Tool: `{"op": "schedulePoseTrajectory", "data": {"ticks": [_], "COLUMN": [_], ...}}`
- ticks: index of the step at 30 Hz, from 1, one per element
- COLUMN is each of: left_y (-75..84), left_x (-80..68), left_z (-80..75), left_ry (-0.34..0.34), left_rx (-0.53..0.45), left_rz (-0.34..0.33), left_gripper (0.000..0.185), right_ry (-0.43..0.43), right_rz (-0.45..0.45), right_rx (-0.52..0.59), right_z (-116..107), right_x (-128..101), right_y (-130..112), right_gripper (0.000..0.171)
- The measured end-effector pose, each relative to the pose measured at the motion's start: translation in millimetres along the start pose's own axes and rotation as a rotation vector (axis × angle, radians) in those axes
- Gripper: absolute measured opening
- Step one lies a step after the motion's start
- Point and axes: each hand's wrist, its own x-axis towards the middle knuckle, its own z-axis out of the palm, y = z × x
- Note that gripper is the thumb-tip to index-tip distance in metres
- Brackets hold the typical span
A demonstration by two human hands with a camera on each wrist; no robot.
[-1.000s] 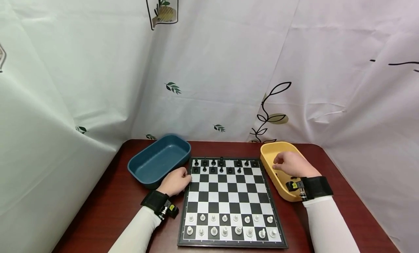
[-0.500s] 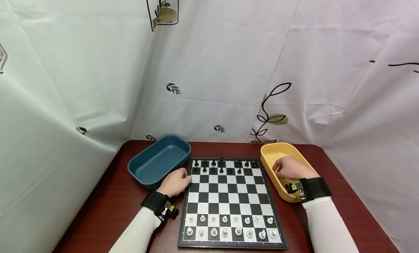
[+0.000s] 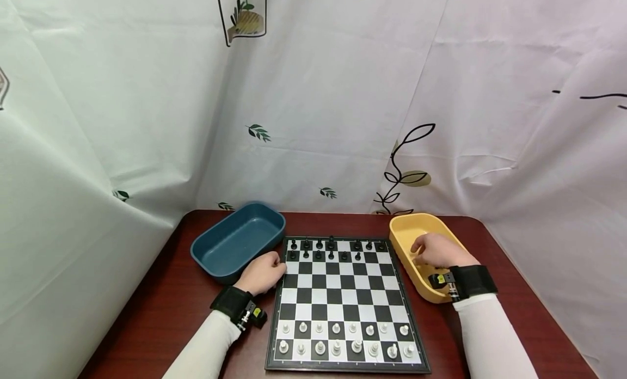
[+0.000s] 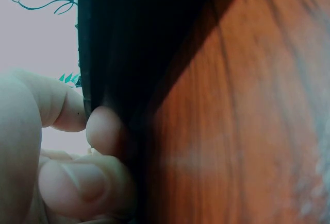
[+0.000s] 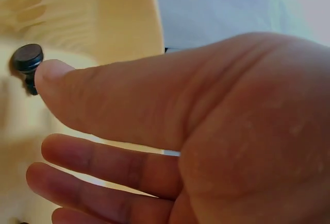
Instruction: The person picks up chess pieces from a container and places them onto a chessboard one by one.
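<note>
A black and white chessboard lies on the table, with black chess pieces in its far rows and white ones in its near rows. My left hand holds the board's left edge. Its curled fingertips meet the dark edge in the left wrist view. My right hand is inside the yellow tray, thumb and fingers apart. In the right wrist view a black chess piece lies right at the thumb's tip, tipped over on the tray floor.
A blue tray stands beyond my left hand, close to the board's far left corner. The dark red table ends at a white patterned cloth at the back and sides.
My right hand has lowered into the yellow tray, then shifted very slightly right, with its fingers a little more spread. My left hand and the board stay where they were.
</note>
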Motion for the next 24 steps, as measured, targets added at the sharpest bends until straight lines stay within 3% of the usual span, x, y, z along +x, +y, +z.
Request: {"op": "schedulePoseTrajectory", "data": {"ticks": [12, 24], "left_y": [0.1, 1.1], "left_x": [-0.4, -0.4], "left_z": [-0.2, -0.1], "left_ry": [0.000, -0.004], "left_rx": [-0.008, 0.011], "left_rz": [-0.003, -0.007], "left_gripper": [0.024, 0.023], "right_ry": [0.011, -0.003], "right_rz": [-0.088, -0.090], "right_rx": [-0.130, -0.147], "right_z": [8, 16], "right_x": [9, 14], "right_y": [1, -4], "right_gripper": [0.020, 0.021]}}
